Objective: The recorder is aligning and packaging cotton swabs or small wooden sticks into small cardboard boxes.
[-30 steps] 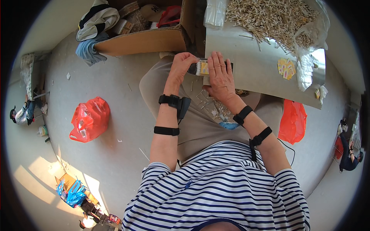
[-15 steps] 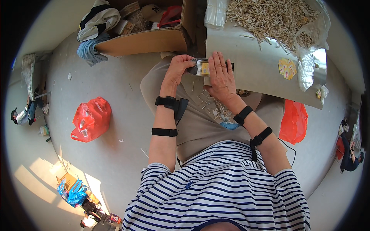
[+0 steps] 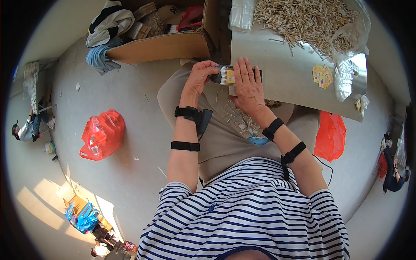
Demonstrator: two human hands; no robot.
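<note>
- Both hands work one bundle of sticks (image 3: pixel 225 76) at the grey board's (image 3: pixel 286 82) near edge.
- Your left hand (image 3: pixel 200 77) pinches its end; keep it square.
- Your right hand (image 3: pixel 248 84) lies flat, fingers spread; press evenly.

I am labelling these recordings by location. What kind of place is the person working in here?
Probably a small hand-packing workshop. A heap of thin sticks lies on a grey board, both hands press a bundle of sticks, and a cardboard box stands on the bare floor.
</note>
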